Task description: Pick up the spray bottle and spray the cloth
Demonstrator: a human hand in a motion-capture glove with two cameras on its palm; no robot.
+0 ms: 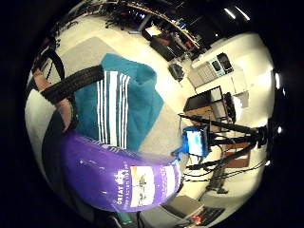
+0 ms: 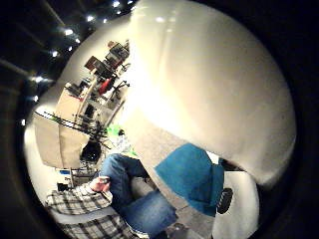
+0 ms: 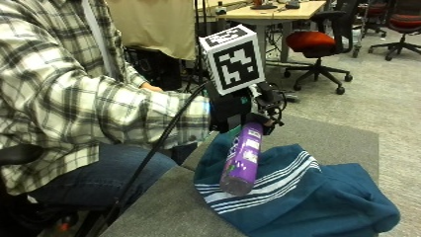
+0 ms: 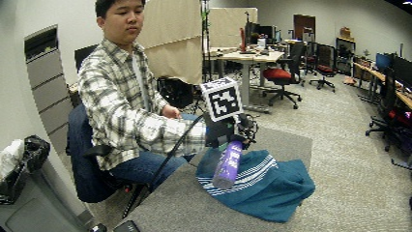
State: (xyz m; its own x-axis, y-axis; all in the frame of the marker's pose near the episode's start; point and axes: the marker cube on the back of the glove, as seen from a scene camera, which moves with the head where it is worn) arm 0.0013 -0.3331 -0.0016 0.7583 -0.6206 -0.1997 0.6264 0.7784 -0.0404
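I cannot see the nozzle end of the spray bottle (image 3: 241,159): it is buried under the gloved right hand (image 3: 233,112) and the gear strapped to it, so the trigger and the way the spout faces are hidden from me. What I can make out is that the fingers (image 1: 71,81) are wrapped round the bottle's upper part, holding it in the air with its base tilted down over the cloth (image 3: 309,197). Whether the base touches the fabric I cannot tell.

The bottle is a glossy purple cylinder with a printed label; in the little-finger palm view it fills the space close to the palm, with the cloth beyond it. In the thumb-side view a pale curved surface blocks most of the picture.

The cloth is a teal towel with white stripes near one edge, lying rumpled in soft folds on the grey, matte table (image 3: 164,205). Behind, I see a red office chair (image 3: 317,43) and a desk (image 3: 273,15) on carpet.
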